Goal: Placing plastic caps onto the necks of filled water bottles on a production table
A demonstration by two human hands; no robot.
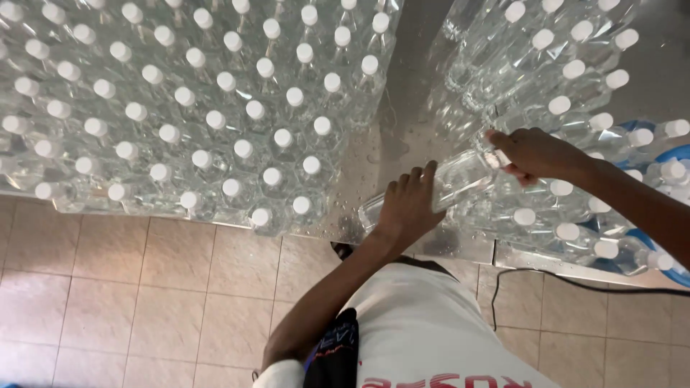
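A clear plastic bottle (460, 179) lies tilted on its side over the metal table's (402, 122) front edge. My left hand (408, 208) is wrapped around its base end. My right hand (535, 154) is closed on its neck and white cap end, at the right. Both hands hold this one bottle between two large groups of upright bottles.
Several clear bottles with white caps (194, 108) stand packed on the left of the table, and another group (568, 79) stands on the right. A wet bare strip runs between them. Tiled floor (144, 287) lies below, with a black cable (575, 282) at the right.
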